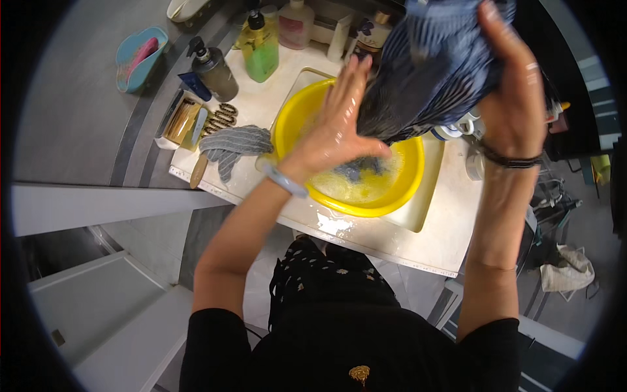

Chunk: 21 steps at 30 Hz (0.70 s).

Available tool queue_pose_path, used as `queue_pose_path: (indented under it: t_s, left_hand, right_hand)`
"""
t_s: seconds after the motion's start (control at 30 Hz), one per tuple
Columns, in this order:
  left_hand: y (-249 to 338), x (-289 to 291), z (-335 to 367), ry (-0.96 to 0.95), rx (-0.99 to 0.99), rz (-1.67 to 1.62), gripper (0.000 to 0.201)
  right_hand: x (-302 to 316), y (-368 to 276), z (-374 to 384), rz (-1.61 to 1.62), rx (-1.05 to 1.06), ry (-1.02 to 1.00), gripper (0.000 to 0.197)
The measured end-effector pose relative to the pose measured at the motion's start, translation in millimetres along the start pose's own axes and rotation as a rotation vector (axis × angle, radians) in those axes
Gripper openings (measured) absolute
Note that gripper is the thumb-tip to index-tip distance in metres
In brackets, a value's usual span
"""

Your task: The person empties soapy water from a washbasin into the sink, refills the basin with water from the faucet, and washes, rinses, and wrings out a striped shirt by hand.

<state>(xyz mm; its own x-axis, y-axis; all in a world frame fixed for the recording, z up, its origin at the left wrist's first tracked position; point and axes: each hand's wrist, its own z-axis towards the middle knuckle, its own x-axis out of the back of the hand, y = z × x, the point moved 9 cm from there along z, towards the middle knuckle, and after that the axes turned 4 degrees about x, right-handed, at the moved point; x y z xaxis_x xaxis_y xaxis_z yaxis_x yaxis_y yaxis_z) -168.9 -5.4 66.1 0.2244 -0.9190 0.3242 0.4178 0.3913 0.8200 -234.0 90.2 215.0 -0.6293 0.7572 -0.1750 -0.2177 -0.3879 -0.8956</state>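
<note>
A wet, dark blue striped cloth garment [434, 72] hangs bunched up above the yellow basin [372, 212]. My right hand [516, 98] grips its upper right side, with some fingers hidden by the fabric. Beside the garment's lower left, my left hand [336, 124] is open, thumb spread from stretched, wet fingers, and holds nothing. Soapy water [356, 189] with foam fills the basin, and more dark cloth [362, 168] lies in it. Most of the basin's far side is hidden behind my left hand and the garment.
The basin sits in the white sink of a counter [450, 251]. A grey striped cloth [238, 145] lies left of it. Behind stand a green pump bottle [262, 59], a dark pump bottle [215, 72] and other bottles. A blue soap dish [140, 59] hangs at the left wall.
</note>
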Motion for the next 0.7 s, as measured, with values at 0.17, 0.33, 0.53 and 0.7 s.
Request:
queue_pose_path:
  t_s: [0.17, 0.33, 0.53, 0.7]
  left_hand:
    - [8.1, -46.2, 8.3, 0.253, 0.016, 0.066, 0.127]
    - [-80.0, -78.5, 2.5, 0.073, 0.292, -0.318, 0.050]
    - [-173.8, -51.7, -47.1, -0.033, 0.763, 0.156, 0.036]
    - [-205.4, -97.7, -77.7, -0.435, 0.637, 0.814, 0.045]
  right_hand:
    - [25.0, -74.1, -1.3, 0.187, 0.102, -0.036, 0.035]
    - [114.1, -89.9, -60.1, -0.145, 0.067, 0.445, 0.033]
    - [206.0, 190.3, -173.6, -0.037, -0.605, 0.551, 0.033]
    - [194.8, 265.4, -196.1, -0.460, -0.616, 0.347, 0.059]
